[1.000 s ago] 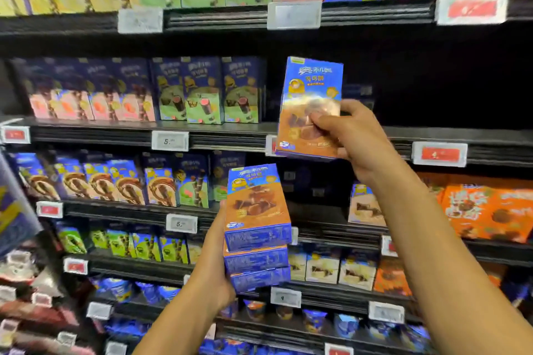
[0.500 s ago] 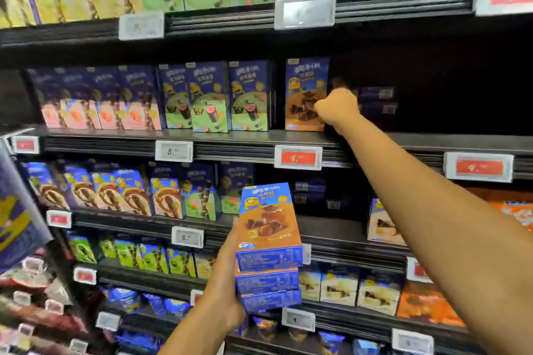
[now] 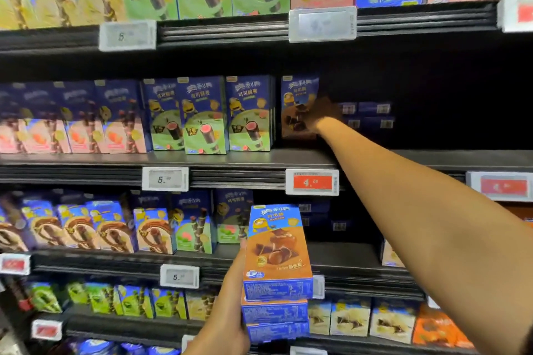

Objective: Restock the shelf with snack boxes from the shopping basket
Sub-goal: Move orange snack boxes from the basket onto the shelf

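The left grip (image 3: 230, 311) is holding three flat cardboard boxes (image 3: 277, 268). The right grip (image 3: 323, 112) is touching a tall box (image 3: 297, 92) standing on the shelf (image 3: 245, 157); too dark to tell if it is clasping.

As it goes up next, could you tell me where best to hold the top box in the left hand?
Probably pinch the top orange snack box across its long side edges, coming from the right: that side is free, while the left hand has its grip along the left of the stack.
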Motion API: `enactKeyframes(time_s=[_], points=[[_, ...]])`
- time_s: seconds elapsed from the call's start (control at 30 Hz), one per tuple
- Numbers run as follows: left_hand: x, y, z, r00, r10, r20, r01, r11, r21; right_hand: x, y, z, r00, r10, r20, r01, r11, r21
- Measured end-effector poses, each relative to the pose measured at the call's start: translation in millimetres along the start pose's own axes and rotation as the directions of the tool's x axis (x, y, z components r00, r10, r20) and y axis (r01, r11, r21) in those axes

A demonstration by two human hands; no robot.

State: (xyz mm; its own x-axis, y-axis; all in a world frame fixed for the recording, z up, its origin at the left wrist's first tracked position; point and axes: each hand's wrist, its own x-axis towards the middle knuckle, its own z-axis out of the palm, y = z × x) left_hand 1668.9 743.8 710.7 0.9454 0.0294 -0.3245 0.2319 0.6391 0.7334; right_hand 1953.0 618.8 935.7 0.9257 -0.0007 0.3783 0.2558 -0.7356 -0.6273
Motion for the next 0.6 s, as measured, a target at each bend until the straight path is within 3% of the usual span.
enactKeyframes(time_s=[0.17,0.3,0.43,0.53,0.6], points=[[11.4,1.5,-7.3,0.999,-0.02,0.05,0.02,1.0,0.005,2.3,-1.0,1.6,1.0,-0.002,0.004,0.002,0.999,-0.051],[15.7,2.7,-6.1,0.996,-0.035,0.085,0.033,0.999,0.023,-1.6,-3.5,-4.2,0.994,-0.043,0.096,0.053,0.994,-0.1],[15.3,3.2,-4.2,0.994,-0.018,0.106,0.014,0.999,0.039,-34.1,-8.8,-27.5,0.977,-0.054,0.206,0.05,0.999,0.021],[14.5,3.0,0.4,0.993,-0.005,0.122,-0.003,0.998,0.065,-92.9,-7.4,-56.3,0.997,-0.074,0.025,0.069,0.985,0.158],[13.3,1.7,4.8,0.99,0.014,0.137,-0.028,0.994,0.101,-149.4,-1.0,-69.7,0.986,-0.101,-0.133,0.141,0.93,0.339]])
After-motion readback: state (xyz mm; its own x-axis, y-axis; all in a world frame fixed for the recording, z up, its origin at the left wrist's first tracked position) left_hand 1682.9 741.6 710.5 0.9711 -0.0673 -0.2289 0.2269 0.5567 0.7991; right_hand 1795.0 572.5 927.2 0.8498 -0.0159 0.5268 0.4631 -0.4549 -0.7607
